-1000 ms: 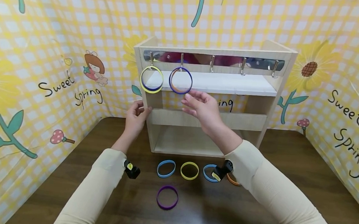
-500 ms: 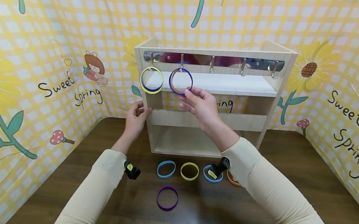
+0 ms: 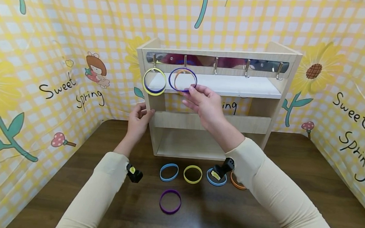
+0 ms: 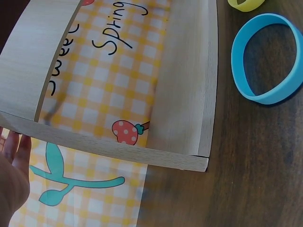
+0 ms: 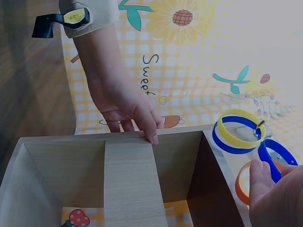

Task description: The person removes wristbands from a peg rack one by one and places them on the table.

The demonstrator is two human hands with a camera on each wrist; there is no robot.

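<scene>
My right hand (image 3: 209,103) pinches the lower right of a dark blue silicone wristband (image 3: 169,78) at the second hook. This band is tilted, its lower side lifted toward me. Behind it, an orange wristband (image 5: 241,182) hangs at the same hook. On the first hook hang a yellow wristband (image 3: 165,78) and another blue wristband (image 5: 222,144). My left hand (image 3: 138,121) grips the left side panel of the wooden shelf (image 3: 212,121), its thumb at the front edge and its fingers along the outside.
Three more hooks on the metal strip (image 3: 232,62) bear no bands. On the dark wooden table (image 3: 124,212) lie two light blue wristbands (image 3: 160,172), a yellow wristband (image 3: 192,182), an orange wristband (image 3: 235,183) and a purple wristband (image 3: 169,212). A checked cloth (image 3: 81,22) surrounds the table.
My right hand has moved slightly up and taken hold of the hanging blue wristband, whose lower edge has tilted up and outward. My left hand has stayed on the side panel.
</scene>
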